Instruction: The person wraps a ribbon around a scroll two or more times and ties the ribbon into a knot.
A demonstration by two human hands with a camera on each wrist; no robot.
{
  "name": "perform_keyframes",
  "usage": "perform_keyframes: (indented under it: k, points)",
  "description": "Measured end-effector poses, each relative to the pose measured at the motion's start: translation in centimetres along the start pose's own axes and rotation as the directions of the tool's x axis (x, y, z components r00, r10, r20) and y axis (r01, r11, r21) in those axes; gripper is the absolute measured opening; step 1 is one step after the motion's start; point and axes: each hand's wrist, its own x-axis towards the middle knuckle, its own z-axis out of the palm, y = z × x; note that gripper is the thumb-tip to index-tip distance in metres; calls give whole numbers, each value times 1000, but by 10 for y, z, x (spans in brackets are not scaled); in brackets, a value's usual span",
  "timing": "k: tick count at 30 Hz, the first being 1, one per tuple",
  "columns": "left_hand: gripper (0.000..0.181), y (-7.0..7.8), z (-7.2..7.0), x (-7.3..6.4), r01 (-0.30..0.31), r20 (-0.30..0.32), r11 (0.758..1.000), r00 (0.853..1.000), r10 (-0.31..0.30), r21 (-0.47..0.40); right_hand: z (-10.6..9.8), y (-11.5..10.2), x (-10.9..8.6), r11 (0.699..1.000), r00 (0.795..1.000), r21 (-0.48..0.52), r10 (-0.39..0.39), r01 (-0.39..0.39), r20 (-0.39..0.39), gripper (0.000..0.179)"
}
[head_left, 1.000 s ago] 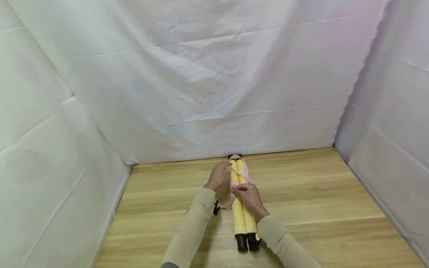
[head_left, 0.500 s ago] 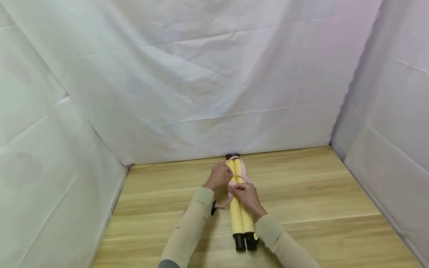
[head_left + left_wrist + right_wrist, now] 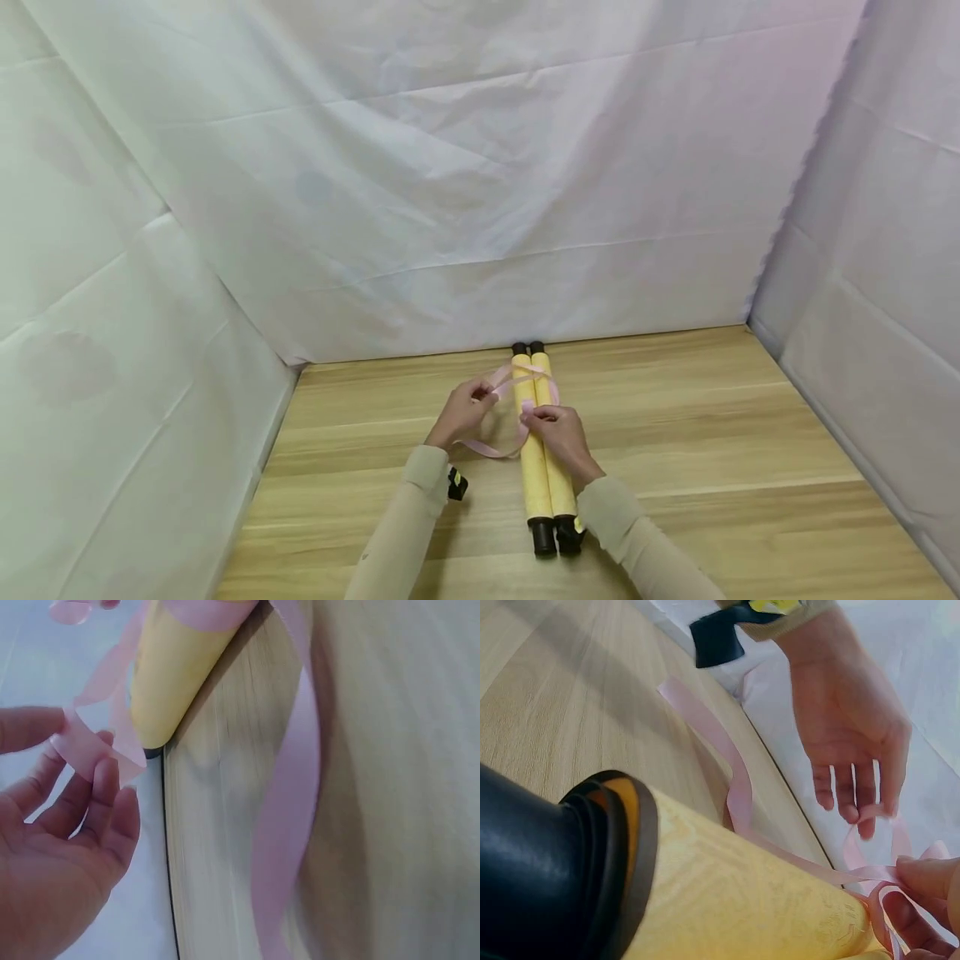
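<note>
Two yellow rolled scrolls [image 3: 534, 483] with black end knobs lie side by side on the table, pointing away from me. A pink ribbon [image 3: 487, 452] crosses over them, and one length of it trails on the wood to the left. My left hand [image 3: 463, 410], left of the scrolls, pinches a loop of the ribbon between thumb and fingers, as the left wrist view shows. Over the middle of the scrolls, my right hand [image 3: 558, 429] pinches another part of the ribbon. In the right wrist view a scroll's dark knob [image 3: 532, 862] fills the near corner.
The wood-grain table [image 3: 712, 450] extends to both sides of the scrolls. White cloth [image 3: 465, 183] hangs behind it and along both sides; the scrolls' far knobs stand close to the back cloth. A small black device [image 3: 457, 484] with a yellow mark sits at the left wrist.
My left hand has moved left off the scrolls, drawing the ribbon loop out with it. The ribbon near the far knobs has slid toward me. My right hand has hardly moved.
</note>
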Motion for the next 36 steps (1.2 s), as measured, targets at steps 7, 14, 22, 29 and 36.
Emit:
perform_keyframes:
  k: [7, 14, 22, 29, 36]
  points:
    - [13, -1, -1, -19, -3, 24, 987, 1000, 7, -161, 0, 3, 2, 1000, 1000, -3, -21, 21, -23, 19]
    - [21, -5, 6, -33, 27, 177, 972, 984, 15, -233, 0, 2, 2, 997, 997, -36, -64, 63, -42, 19]
    - [22, -7, 13, -45, 58, 380, 942, 922, 77, -332, 0, 0, 3, 999, 999, -53, -14, 13, -31, 19]
    - [25, -2, 21, -54, -11, 484, 888, 836, 261, -460, -3, -4, 4, 999, 1000, -41, 18, -18, 4, 18]
    - [25, 14, 36, -58, -72, 500, 822, 763, 410, -564, -7, -7, 6, 995, 997, -92, 35, -29, 62, 21]
